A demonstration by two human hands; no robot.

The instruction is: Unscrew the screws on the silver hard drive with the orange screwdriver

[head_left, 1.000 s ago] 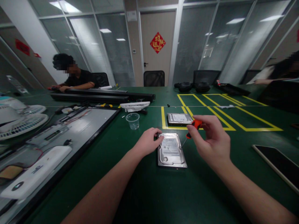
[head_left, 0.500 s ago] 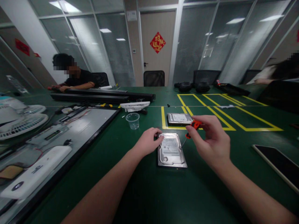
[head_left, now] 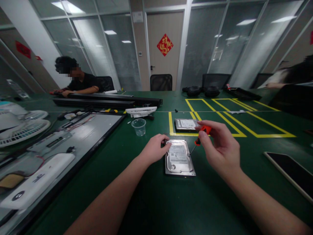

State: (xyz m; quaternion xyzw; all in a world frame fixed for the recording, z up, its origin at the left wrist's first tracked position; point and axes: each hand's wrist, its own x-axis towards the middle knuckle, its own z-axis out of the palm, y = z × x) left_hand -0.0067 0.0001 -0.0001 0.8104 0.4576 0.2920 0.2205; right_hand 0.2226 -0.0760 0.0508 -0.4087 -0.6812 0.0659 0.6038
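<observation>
A silver hard drive (head_left: pixel 179 158) lies flat on the green table, label side up. At its far left corner my left hand (head_left: pixel 156 148) grips it, thumb on the top face and fingers curled round the edge. My right hand (head_left: pixel 221 145) is closed on a red and black screwdriver (head_left: pixel 204 130), pinched between thumb and fingers. The screwdriver slants down to the left, and its shaft meets the right edge of the drive; the very tip is too small to make out. Just behind, a second hard drive (head_left: pixel 186 124) rests within yellow tape lines, partly covered by my right fingers.
A clear plastic cup (head_left: pixel 139 128) and a white vented part (head_left: pixel 141 111) stand left of the drives. Further left lies a large opened panel (head_left: pixel 97 125) with a white casing on it. A dark flat device (head_left: pixel 290 171) lies at right. Two other people sit across the table.
My right fingers have shifted round the screwdriver's handle, which appears slightly turned. The left hand and both drives stay where they were.
</observation>
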